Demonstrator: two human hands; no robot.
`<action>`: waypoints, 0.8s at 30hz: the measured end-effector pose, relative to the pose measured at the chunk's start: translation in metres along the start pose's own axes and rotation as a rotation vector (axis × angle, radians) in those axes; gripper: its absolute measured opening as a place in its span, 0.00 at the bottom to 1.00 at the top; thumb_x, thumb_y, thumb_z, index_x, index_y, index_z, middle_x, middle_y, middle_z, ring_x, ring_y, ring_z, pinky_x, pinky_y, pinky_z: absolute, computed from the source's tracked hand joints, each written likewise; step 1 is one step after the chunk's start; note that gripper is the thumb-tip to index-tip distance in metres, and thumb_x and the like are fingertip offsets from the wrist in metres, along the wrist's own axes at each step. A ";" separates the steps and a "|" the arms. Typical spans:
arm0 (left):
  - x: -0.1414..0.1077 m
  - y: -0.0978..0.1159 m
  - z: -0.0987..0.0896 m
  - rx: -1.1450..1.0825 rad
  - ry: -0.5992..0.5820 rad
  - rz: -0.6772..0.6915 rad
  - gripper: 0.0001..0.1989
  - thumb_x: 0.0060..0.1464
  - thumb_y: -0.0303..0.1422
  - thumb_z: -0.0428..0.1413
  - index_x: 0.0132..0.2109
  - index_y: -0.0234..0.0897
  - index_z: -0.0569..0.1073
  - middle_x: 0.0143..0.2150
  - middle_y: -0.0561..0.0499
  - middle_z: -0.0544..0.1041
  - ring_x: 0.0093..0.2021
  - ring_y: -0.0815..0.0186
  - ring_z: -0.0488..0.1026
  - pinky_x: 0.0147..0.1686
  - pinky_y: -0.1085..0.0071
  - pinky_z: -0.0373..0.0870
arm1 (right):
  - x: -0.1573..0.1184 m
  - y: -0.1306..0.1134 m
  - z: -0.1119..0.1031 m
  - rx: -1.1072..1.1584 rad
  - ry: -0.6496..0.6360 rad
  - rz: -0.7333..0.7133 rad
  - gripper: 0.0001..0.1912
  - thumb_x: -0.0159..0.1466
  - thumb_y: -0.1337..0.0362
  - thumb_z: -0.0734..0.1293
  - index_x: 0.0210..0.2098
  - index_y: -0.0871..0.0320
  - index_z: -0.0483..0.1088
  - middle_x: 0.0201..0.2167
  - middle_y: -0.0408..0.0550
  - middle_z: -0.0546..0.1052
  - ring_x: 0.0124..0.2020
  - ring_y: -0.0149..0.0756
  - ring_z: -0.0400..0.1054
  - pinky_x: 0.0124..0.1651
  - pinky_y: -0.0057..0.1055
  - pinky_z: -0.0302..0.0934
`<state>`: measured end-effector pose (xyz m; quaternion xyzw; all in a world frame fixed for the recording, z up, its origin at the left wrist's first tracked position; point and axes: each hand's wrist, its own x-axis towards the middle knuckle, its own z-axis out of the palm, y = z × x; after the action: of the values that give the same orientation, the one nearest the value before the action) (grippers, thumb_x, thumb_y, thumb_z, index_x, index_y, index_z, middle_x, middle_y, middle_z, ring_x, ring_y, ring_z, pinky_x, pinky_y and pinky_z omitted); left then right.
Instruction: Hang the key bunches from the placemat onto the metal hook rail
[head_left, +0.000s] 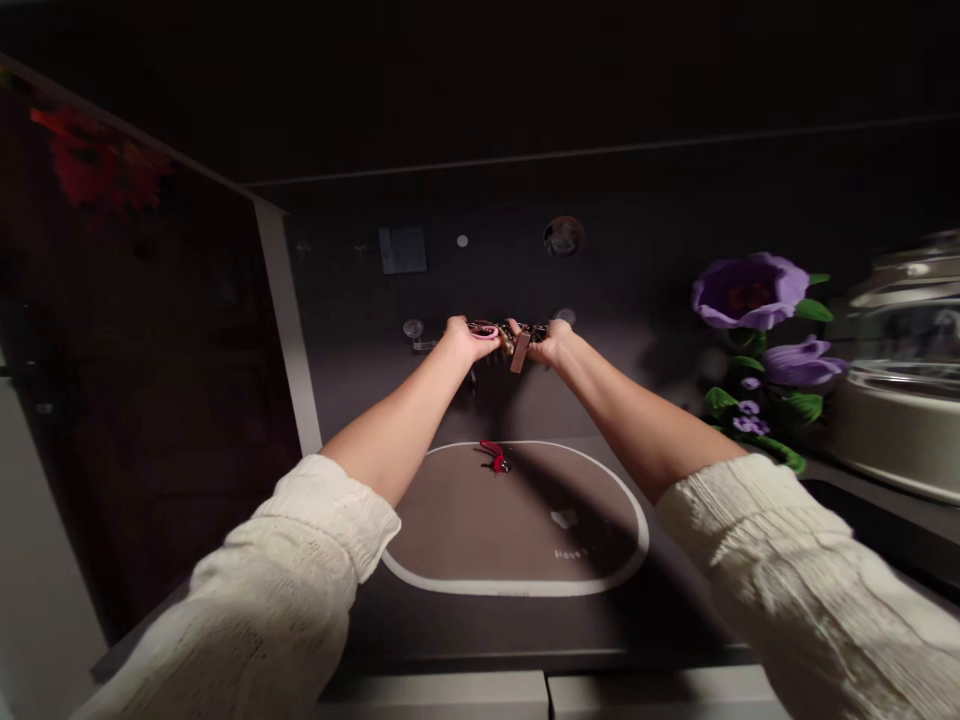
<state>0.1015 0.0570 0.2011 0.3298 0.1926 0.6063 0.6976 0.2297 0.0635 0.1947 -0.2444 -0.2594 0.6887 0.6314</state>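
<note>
Both my arms stretch forward to the dark back wall. My left hand (pixel 466 340) is closed at a pink ring-shaped loop (pixel 486 332), part of a tangled bunch of small dark and metallic-looking pieces. My right hand (pixel 553 344) closes on the other side of this bunch, by a flat brownish tag (pixel 520 352) that hangs down. The pieces are too small and dim to name, and the fingers partly cover them. Below the hands, a red cord trinket (pixel 495 457) with a small shiny end lies on the mat's far edge.
A brown oval mat (pixel 480 540) with a white border lies on the dark counter. Clear hooks (pixel 413 328) and a round hole (pixel 563 237) are on the wall. At right stand purple flowers (pixel 750 292) and a cream appliance (pixel 900 430) with a glassy top.
</note>
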 end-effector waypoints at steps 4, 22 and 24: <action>-0.010 0.003 0.007 -0.075 0.047 -0.031 0.12 0.58 0.35 0.34 0.31 0.37 0.57 0.29 0.49 0.62 0.29 0.68 0.66 0.25 0.68 0.69 | -0.011 -0.006 0.010 -0.008 -0.026 -0.037 0.20 0.65 0.60 0.41 0.46 0.62 0.55 0.32 0.52 0.64 0.30 0.33 0.66 0.21 0.29 0.68; -0.115 -0.030 -0.138 0.364 0.055 -0.438 0.06 0.51 0.30 0.45 0.27 0.33 0.61 0.20 0.48 0.66 0.23 0.63 0.69 0.28 0.57 0.71 | -0.098 0.084 -0.080 -0.668 0.094 0.322 0.20 0.64 0.54 0.49 0.28 0.62 0.62 0.24 0.48 0.63 0.30 0.37 0.63 0.26 0.39 0.66; -0.119 -0.025 -0.150 0.497 0.053 -0.421 0.06 0.51 0.28 0.46 0.28 0.33 0.62 0.21 0.48 0.68 0.23 0.64 0.70 0.29 0.57 0.71 | -0.098 0.077 -0.095 -0.878 0.188 0.253 0.20 0.62 0.52 0.53 0.27 0.62 0.64 0.27 0.51 0.64 0.35 0.41 0.63 0.30 0.43 0.66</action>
<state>-0.0037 -0.0254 0.0616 0.4272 0.4166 0.3915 0.7004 0.2432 -0.0347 0.0734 -0.5797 -0.4361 0.5600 0.4002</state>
